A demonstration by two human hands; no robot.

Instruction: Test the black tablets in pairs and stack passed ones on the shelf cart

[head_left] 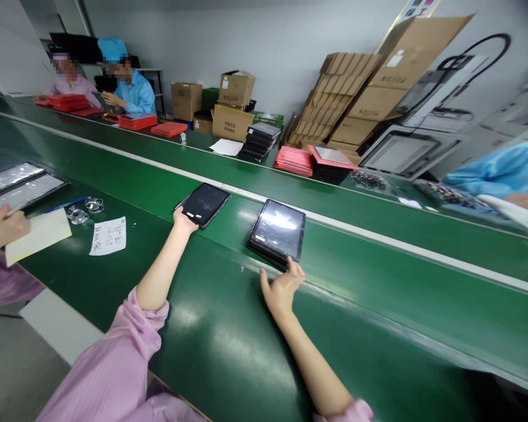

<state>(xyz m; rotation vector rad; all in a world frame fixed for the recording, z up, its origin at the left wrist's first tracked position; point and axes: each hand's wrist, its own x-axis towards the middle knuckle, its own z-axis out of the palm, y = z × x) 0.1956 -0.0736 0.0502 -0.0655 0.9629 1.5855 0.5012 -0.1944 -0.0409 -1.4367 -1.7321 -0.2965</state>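
Note:
My left hand (185,220) grips the near left corner of a dark tablet (206,203) with small white labels, which lies at or just above the green belt. To the right, a stack of tablets (276,227) rests on the belt, its top screen reflecting light. My right hand (284,287) is at the near right corner of that stack. Its thumb and fingers are apart, with the fingertips at the edge; whether they touch it I cannot tell.
A co-worker's hand (6,230) at the left holds a pen over a yellowish pad (39,234). Nearby lie a handwritten note (108,237) and shiny round parts (77,215). Across the belt stand red pads (294,160), dark stacked items (259,142) and cardboard boxes (232,122).

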